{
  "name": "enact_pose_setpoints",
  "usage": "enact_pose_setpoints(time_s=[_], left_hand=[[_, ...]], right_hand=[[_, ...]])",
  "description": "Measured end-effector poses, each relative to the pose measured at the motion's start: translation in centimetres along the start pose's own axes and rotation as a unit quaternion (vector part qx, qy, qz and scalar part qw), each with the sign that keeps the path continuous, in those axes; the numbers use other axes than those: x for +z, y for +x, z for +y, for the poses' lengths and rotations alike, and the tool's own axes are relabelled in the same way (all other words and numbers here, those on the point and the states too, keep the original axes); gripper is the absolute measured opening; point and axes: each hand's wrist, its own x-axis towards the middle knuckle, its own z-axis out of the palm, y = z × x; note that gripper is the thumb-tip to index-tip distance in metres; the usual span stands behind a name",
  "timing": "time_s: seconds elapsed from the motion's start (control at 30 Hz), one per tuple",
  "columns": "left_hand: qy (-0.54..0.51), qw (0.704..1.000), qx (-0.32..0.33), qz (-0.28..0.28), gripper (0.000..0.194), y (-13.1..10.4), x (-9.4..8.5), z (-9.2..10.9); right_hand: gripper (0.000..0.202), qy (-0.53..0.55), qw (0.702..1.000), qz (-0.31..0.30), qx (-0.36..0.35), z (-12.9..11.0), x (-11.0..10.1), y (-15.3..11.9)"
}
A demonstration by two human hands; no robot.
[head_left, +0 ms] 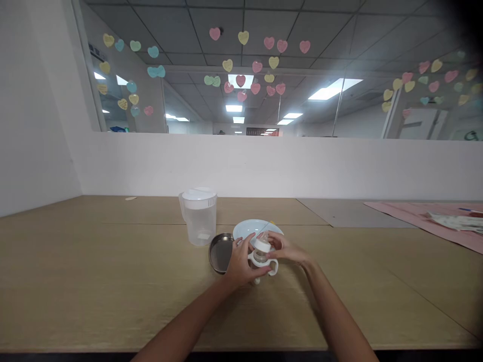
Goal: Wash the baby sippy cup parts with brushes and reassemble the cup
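The baby bottle is just below the middle of the frame, held up over the surface. The left hand has its fingers wrapped around the left side of the bottle, with the thumb across the front. The right hand has its fingers curled at the white ring near the top. I can't tell how hard either hand squeezes.

The bottle looks light and stiff, and its smooth clear sides may be slippery. The tip should be soft and bendy. The white handle on the right looks like a good place to hold, and so does the ring's edge. I can't tell if the bottle is plastic or glass, so it might break if it falls.

Fingers hide much of the bottle, and its inside is hard to see. A small white bit shows under it, too blurry to name. Behind, the hands cover part of the pale bowl. Left of them, the metal dish is partly covered too. Farther up and left stands the cloudy pitcher. Papers at the right edge of the frame are cut off.
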Motion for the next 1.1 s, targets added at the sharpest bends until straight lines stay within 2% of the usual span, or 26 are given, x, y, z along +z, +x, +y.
enact_pose_setpoints(time_s=[0.07,0.13,0.23,0.43,0.57,0.63,0.73,0.93,1.0,1.1], left_hand=[[0.002,1.000,0.000,-0.007,0.083,0.0,-0.1,0.1],[0.005,1.000,-0.002,-0.012,0.083,0.1,-0.2,0.2],[0.006,1.000,0.000,-0.012,0.082,0.1,-0.2,0.3],[0.002,1.000,0.015,-0.006,0.079,0.1,0.0,0.0],[0.004,1.000,0.017,-0.005,0.081,0.1,0.2,-0.2],[0.002,1.000,0.015,-0.008,0.082,0.1,0.2,-0.2],[-0.004,1.000,0.016,-0.009,0.081,0.1,0.1,-0.1],[-0.009,1.000,0.012,-0.008,0.079,0.1,0.0,0.0],[-0.010,1.000,0.009,-0.015,0.080,0.1,0.0,0.0],[-0.016,1.000,0.007,-0.023,0.080,0.1,0.0,0.0]], right_hand=[[0.054,0.085,0.996,-0.028,0.010,0.0,-0.2,0.1],[0.055,0.138,0.990,0.006,0.007,0.0,-0.5,0.1],[0.058,0.161,0.985,0.055,0.001,0.0,-1.0,0.0],[0.057,0.115,0.992,-0.047,0.006,0.2,0.2,0.3],[0.059,0.117,0.993,-0.031,0.014,0.4,0.7,0.8],[0.060,0.129,0.992,0.005,0.017,0.5,0.6,0.8],[0.057,0.186,0.978,0.096,-0.011,0.6,0.1,0.9],[0.036,0.291,0.913,0.266,-0.103,1.3,-1.2,1.5],[0.034,0.304,0.898,0.302,-0.096,2.0,-1.6,1.9],[0.044,0.280,0.886,0.367,-0.043,3.4,-1.9,2.5]])
